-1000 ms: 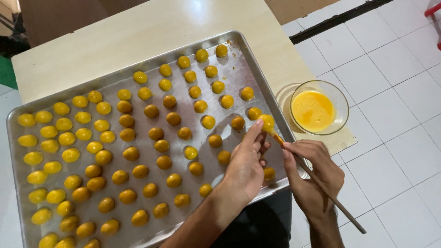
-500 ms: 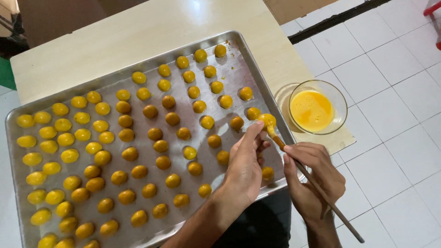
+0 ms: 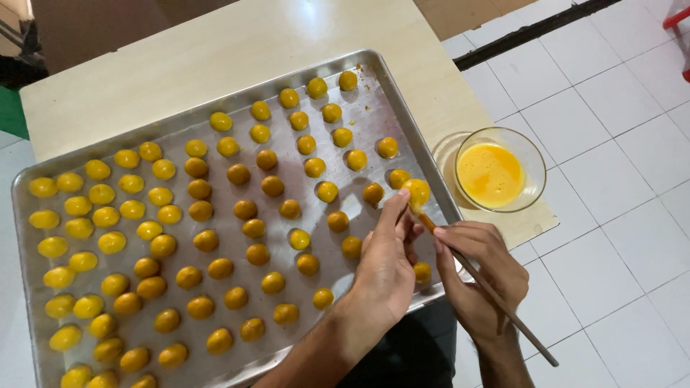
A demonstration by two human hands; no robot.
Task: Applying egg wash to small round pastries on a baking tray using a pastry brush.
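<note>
My left hand (image 3: 384,269) pinches one dough ball (image 3: 417,192) at the right rim of the metal tray (image 3: 359,79), which is filled with rows of yellow balls. My right hand (image 3: 478,276) clamps a thin brush (image 3: 496,294), its tip touching that ball. The glass bowl (image 3: 532,154) of beaten egg sits just beside on the bench (image 3: 215,50).

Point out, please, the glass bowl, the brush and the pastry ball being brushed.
glass bowl (image 3: 533,154): head view, right side of its rim.
brush (image 3: 503,305): head view, middle of the thin wooden handle.
pastry ball (image 3: 417,191): head view, its glossy yellow top.
</note>
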